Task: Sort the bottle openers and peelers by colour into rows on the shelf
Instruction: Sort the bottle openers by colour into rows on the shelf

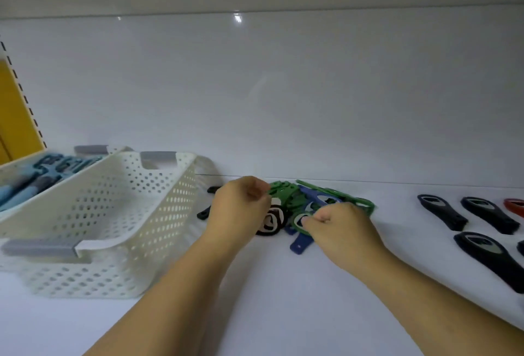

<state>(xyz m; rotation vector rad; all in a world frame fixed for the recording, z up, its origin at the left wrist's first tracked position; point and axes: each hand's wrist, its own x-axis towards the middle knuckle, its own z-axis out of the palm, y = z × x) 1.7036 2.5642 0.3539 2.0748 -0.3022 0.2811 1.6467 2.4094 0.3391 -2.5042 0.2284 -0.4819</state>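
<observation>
So in the head view there's a white perforated basket on the shelf, and everything else I'll place off that. Just right of the basket, near its far corner, there's a jumbled pile of green, blue and black openers and peelers, all overlapping, can't really tell which is which. The left hand is on the basket side of the pile with its grip closed, fingers curled, pinching a green piece at the top of the heap. A black piece pokes out right under that hand. The right hand is on the side of the pile away from the basket, grip also curled tight, holding a green opener by its ring end. A blue opener sticks out of the pile toward the camera beside it. Well off to the right of the basket, past the pile, black openers lie in rows, apart from each other, with a red one cut off by the frame edge. Behind the basket on its left sits a second basket with blue stuff in it, pretty blurry.
</observation>
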